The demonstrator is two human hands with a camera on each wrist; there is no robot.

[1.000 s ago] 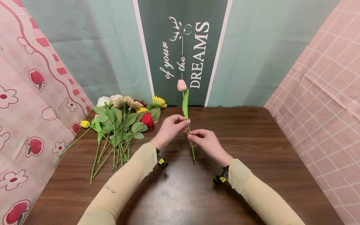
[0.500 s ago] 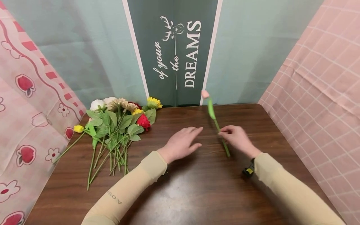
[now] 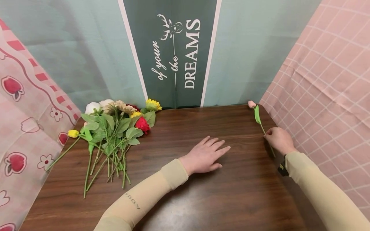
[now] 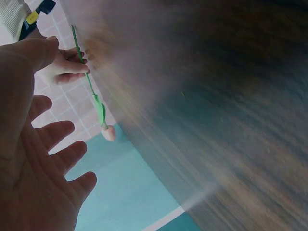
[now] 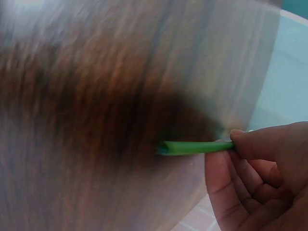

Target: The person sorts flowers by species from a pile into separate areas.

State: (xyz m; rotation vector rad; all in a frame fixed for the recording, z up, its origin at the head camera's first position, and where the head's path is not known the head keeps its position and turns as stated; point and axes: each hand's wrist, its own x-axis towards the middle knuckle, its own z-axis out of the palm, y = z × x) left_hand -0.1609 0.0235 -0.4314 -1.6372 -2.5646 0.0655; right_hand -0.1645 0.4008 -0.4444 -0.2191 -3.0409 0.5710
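A pink tulip (image 3: 251, 104) on a green stem (image 3: 262, 127) lies along the right edge of the dark wooden table (image 3: 202, 195). My right hand (image 3: 278, 139) pinches that stem partway down; the stem's cut end (image 5: 166, 147) sticks out past my fingers (image 5: 250, 139) in the right wrist view. My left hand (image 3: 206, 155) hovers palm down with fingers spread over the middle of the table, holding nothing. The left wrist view shows the same open palm (image 4: 33, 159) with the tulip (image 4: 108, 132) and my right hand (image 4: 65, 65) beyond it.
A bunch of artificial flowers (image 3: 115, 125) with green stems lies at the table's back left, a yellow tulip (image 3: 73, 133) at its left side. Patterned pink cloths (image 3: 323, 80) hang on both sides. A green banner (image 3: 173, 54) stands behind the table.
My left hand let go of the tulip and opened flat above the table's middle. My right hand carried the tulip from the centre to the table's right edge and lowered it.
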